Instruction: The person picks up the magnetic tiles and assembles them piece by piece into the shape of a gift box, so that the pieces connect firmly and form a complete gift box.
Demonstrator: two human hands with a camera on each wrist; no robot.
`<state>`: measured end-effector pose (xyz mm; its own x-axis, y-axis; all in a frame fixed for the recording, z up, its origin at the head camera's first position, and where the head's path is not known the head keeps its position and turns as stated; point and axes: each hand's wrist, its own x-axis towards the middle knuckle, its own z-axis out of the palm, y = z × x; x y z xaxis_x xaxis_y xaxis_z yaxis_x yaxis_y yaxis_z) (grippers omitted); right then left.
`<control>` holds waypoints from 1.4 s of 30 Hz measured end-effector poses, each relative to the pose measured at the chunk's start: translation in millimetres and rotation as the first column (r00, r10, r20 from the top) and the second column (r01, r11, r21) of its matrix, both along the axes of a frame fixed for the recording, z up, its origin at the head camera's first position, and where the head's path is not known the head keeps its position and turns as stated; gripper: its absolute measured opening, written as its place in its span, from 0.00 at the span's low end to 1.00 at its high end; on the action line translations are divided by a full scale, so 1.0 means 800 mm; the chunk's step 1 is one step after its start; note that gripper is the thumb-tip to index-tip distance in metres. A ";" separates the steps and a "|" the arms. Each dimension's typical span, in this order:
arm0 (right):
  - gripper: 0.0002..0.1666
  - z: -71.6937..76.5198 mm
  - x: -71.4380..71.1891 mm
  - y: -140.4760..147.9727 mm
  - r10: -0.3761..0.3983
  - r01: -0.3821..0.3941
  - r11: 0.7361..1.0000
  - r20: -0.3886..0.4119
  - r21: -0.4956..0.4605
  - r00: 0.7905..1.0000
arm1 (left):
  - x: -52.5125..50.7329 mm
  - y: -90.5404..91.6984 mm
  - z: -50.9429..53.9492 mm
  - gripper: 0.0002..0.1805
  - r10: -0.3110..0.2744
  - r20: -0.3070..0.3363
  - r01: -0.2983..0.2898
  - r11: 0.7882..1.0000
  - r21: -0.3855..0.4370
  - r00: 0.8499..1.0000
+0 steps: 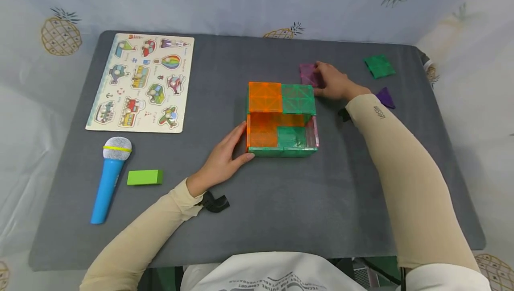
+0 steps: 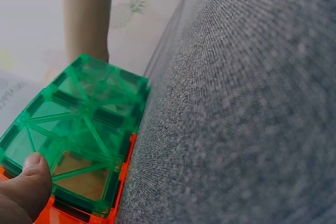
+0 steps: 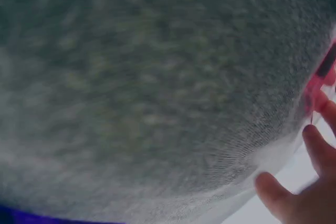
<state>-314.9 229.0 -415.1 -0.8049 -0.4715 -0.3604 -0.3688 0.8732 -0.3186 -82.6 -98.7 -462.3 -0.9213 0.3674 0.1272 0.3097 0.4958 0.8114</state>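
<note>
A box of see-through magnetic tiles (image 1: 265, 97), orange and green with a pink right side, stands at the middle of the table. My left hand (image 1: 221, 161) rests against its left side with fairly straight fingers. The left thumb (image 2: 35, 169) touches the green front wall (image 2: 68, 124), which also shows close up in the left wrist view. Behind the box, my right hand (image 1: 335, 82) holds a magenta-purple tile (image 1: 307, 75) at its right edge, between thumb and fingers. In the right wrist view, the right fingers (image 3: 317, 148) are spread near a pink piece (image 3: 317, 80), mostly cut off.
At the back right lie a green tile (image 1: 379, 66) and a dark purple triangular tile (image 1: 386, 97) beside the right wrist. A picture puzzle board (image 1: 140, 83), a blue toy microphone (image 1: 108, 184) and a lime-green block (image 1: 145, 177) lie on the left of the grey table (image 1: 281, 219).
</note>
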 end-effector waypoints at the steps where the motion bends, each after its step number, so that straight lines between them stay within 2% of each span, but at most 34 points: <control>1: 0.43 -0.003 0.001 0.001 0.006 -0.006 1.000 -0.028 0.002 1.000 | 0.001 0.000 0.000 0.46 0.001 0.002 -0.001 1.000 0.003 1.000; 4: 0.41 -0.007 0.012 0.003 0.006 -0.004 1.000 -0.089 0.020 0.996 | 0.003 0.000 -0.002 0.46 0.004 0.011 -0.004 1.000 0.004 1.000; 7: 0.47 0.002 0.026 0.002 -0.018 0.023 0.999 -0.118 0.046 0.993 | 0.005 -0.002 -0.002 0.46 0.010 0.024 -0.010 1.000 0.008 1.000; 9: 0.49 0.019 0.035 0.000 -0.059 0.063 0.998 -0.154 0.019 0.986 | 0.006 -0.004 -0.002 0.47 0.015 0.028 -0.015 1.000 0.008 0.999; 12: 0.48 0.060 0.052 -0.011 -0.108 0.090 0.992 -0.234 -0.083 0.966 | 0.006 -0.005 -0.001 0.47 0.022 0.031 -0.022 1.000 0.013 0.999; 14: 0.45 0.089 0.068 -0.026 -0.085 0.034 0.983 -0.280 -0.183 0.956 | 0.005 -0.005 0.000 0.47 0.023 0.029 -0.024 1.000 0.011 0.999; 15: 0.44 0.100 0.079 -0.035 -0.049 -0.016 0.978 -0.304 -0.210 0.952 | 0.005 -0.005 0.000 0.47 0.023 0.029 -0.023 1.000 0.010 0.999; 17: 0.43 0.116 0.104 -0.058 0.064 -0.143 0.965 -0.334 -0.219 0.940 | 0.004 -0.004 0.000 0.47 0.022 0.024 -0.023 1.000 0.008 0.999; 18: 0.43 0.119 0.117 -0.071 0.130 -0.212 0.955 -0.352 -0.206 0.927 | 0.003 -0.004 0.001 0.47 0.022 0.023 -0.022 1.000 0.007 0.999; 21: 0.43 0.116 0.150 -0.102 0.290 -0.364 0.924 -0.405 -0.119 0.867 | 0.000 -0.001 0.001 0.46 0.015 0.026 -0.015 1.000 0.000 1.000; 23: 0.44 0.109 0.165 -0.117 0.343 -0.407 0.910 -0.413 -0.074 0.843 | -0.002 0.001 0.000 0.46 0.013 0.026 -0.012 1.000 -0.002 1.000; 25: 0.43 0.103 0.176 -0.126 0.368 -0.424 0.904 -0.417 -0.048 0.831 | -0.004 0.003 -0.001 0.45 0.008 0.023 -0.008 1.000 -0.002 1.000; 28: 0.43 0.096 0.188 -0.136 0.381 -0.430 0.903 -0.420 -0.024 0.824 | -0.005 0.005 -0.001 0.45 0.001 0.016 -0.001 1.000 0.005 1.000; 31: 0.44 0.092 0.195 -0.139 0.400 -0.438 0.899 -0.433 0.014 0.808 | -0.005 0.006 -0.001 0.45 -0.006 0.012 0.006 1.000 0.011 1.000; 38: 0.46 0.088 0.200 -0.134 0.387 -0.415 0.910 -0.411 0.023 0.825 | -0.005 0.004 -0.003 0.45 -0.004 0.022 0.003 1.000 0.024 1.000; 42: 0.46 0.086 0.201 -0.131 0.393 -0.424 0.906 -0.395 0.012 0.830 | -0.004 0.002 -0.004 0.46 0.004 0.033 -0.005 1.000 0.018 0.999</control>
<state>-154.3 123.8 -346.0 -0.5992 -0.8004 -0.0185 -0.7916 0.5957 -0.1364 -85.4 -97.4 -465.2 -0.9269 0.3610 0.1030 0.2800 0.4819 0.8303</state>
